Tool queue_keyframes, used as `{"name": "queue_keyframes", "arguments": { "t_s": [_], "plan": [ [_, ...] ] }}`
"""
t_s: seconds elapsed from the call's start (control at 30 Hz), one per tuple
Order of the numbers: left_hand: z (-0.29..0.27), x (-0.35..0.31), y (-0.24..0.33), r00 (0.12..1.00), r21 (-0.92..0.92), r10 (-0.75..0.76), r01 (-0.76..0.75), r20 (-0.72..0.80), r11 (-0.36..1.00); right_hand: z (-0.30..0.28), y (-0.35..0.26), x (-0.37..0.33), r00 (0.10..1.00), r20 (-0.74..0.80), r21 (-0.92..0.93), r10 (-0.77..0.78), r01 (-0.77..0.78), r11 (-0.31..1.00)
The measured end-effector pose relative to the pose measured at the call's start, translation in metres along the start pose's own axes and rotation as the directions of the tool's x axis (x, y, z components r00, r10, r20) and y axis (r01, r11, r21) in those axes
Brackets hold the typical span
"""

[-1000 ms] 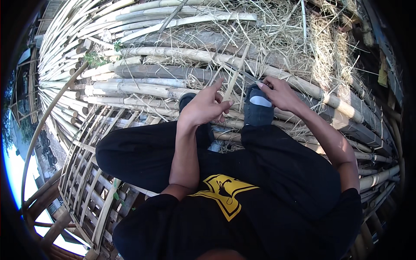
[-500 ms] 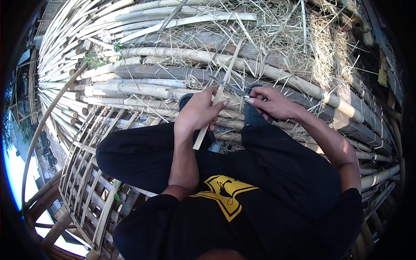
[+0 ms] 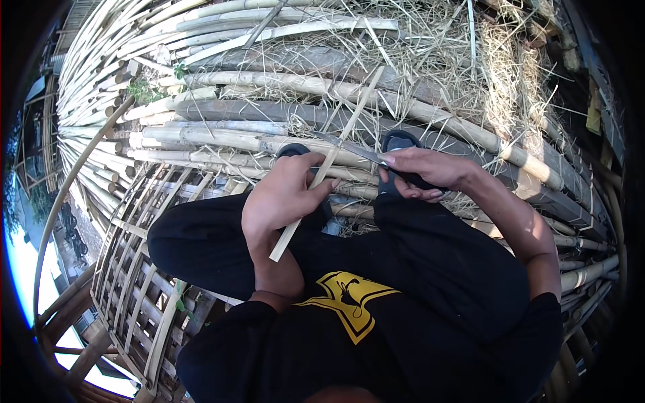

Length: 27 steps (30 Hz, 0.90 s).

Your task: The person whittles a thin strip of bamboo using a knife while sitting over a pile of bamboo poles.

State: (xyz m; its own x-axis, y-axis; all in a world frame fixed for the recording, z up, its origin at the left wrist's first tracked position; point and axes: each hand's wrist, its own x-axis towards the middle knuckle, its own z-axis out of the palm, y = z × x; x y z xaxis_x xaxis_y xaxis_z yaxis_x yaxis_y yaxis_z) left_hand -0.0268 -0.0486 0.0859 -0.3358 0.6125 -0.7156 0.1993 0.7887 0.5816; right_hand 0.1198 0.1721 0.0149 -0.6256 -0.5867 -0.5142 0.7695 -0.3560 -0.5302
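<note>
A pale, flat bamboo strip (image 3: 349,126) slants from above my lap up toward the bamboo poles. Thumb and fingers of my left hand (image 3: 285,191) pinch it below its middle, with the strip's lower end sticking out past the wrist. My right hand (image 3: 424,169) is wrapped round the handle of a knife (image 3: 361,151), and most of that handle is hidden in the palm. The grey blade points left and crosses the strip just above my left hand; whether it cuts in, I cannot tell.
Bamboo poles (image 3: 269,142) lie side by side under and beyond my feet. Loose shavings (image 3: 443,60) cover the far right. A woven bamboo lattice (image 3: 144,269) stands at my left, beside a bent cane (image 3: 74,181). Many more poles (image 3: 87,87) are stacked at the far left.
My left hand has moved down and left, drawing the strip toward me so its lower end reaches nearer my lap. My right hand has turned slightly and shifted right with the knife.
</note>
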Motion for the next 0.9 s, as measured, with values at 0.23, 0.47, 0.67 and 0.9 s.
{"name": "queue_keyframes", "arguments": {
  "t_s": [0.23, 0.47, 0.67, 0.9],
  "plan": [
    [0.018, 0.023, -0.001, 0.966, -0.223, 0.120, -0.173, -0.229, 0.959, -0.002, -0.010, 0.004, 0.959, -0.253, -0.110, -0.127, 0.102, 0.989],
    [0.034, 0.048, -0.002, 0.874, -0.212, 0.193, -0.313, -0.445, 0.926, -0.013, -0.005, 0.009, 0.662, -0.386, -0.807, -0.642, 0.095, 0.583],
    [0.037, 0.046, 0.002, 0.907, -0.294, 0.099, -0.233, -0.408, 0.927, -0.017, -0.010, 0.003, 0.760, -0.449, -0.720, -0.470, 0.003, 0.694],
    [0.040, 0.050, 0.001, 0.893, -0.282, 0.205, -0.333, -0.400, 0.900, -0.026, -0.006, 0.012, 0.666, -0.424, -0.757, -0.614, 0.111, 0.643]
  ]
}}
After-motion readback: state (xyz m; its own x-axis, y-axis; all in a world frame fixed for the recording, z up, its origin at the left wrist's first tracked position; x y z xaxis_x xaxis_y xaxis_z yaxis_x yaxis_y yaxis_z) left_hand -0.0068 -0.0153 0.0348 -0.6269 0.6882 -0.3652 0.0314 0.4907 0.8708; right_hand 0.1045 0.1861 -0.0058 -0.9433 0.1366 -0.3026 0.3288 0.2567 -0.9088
